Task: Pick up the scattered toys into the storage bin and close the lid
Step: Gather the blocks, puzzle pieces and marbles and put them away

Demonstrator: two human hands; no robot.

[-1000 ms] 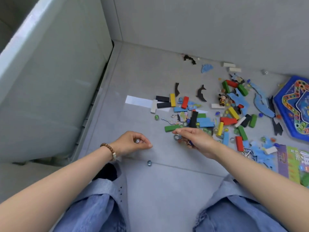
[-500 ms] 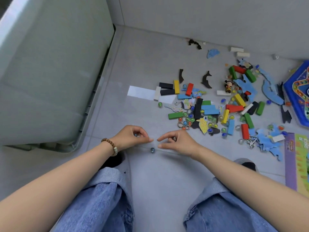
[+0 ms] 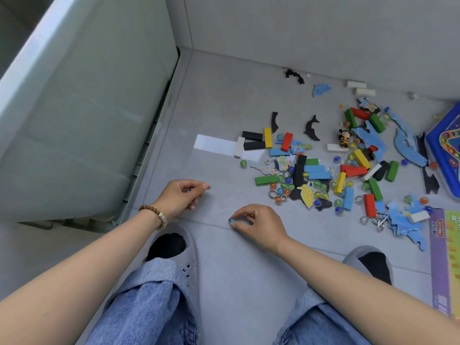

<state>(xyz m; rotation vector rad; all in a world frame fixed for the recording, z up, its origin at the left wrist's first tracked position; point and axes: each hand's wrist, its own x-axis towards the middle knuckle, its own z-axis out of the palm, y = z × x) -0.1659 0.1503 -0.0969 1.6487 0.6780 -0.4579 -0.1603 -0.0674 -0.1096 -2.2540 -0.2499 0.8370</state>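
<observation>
Bin [image 3: 74, 125], pale and translucent, stands along the left edge of the grey tiled floor [image 3: 224, 78], reaching the back corner under plain grey walls [image 3: 298, 26]. Left hand [image 3: 180, 195], near it, curls round a small thing [image 3: 188, 190] that barely shows. Right hand [image 3: 260, 224], just beside, pinches a blue marble [image 3: 232, 221] on a tile joint. Toys [image 3: 318, 174] (blocks, marbles, rings, puzzle pieces) litter the floor's right half, up to a blue game board [image 3: 443, 150] and a purple box [image 3: 440, 257] at its right edge.

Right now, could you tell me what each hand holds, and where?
The right hand pinches a blue marble by its sides, fingertips only. The left hand curls round a small thing, mostly hidden, possibly another marble.
</observation>
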